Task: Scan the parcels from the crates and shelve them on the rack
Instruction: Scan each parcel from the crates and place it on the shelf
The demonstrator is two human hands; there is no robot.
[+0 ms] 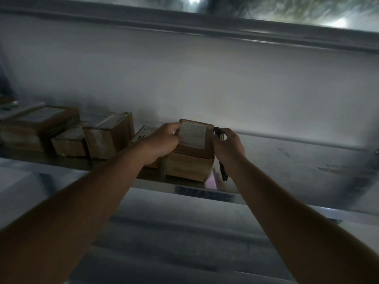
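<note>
A small brown parcel (195, 138) with a white label on top sits on a larger brown parcel (188, 166) on the metal rack shelf (287, 160). My left hand (164, 140) grips the small parcel's left side, thumb on the label. My right hand (227, 145) touches its right side while holding a dark scanner (217, 133), whose black strap (223, 171) hangs down below the wrist.
Several more brown parcels (108, 134) stand in a row on the shelf to the left, the farthest (37, 126) near the frame edge. The shelf's right part shows bare, scuffed metal. A lower shelf (184, 232) lies beneath my arms, and another shelf's underside (184, 21) runs overhead.
</note>
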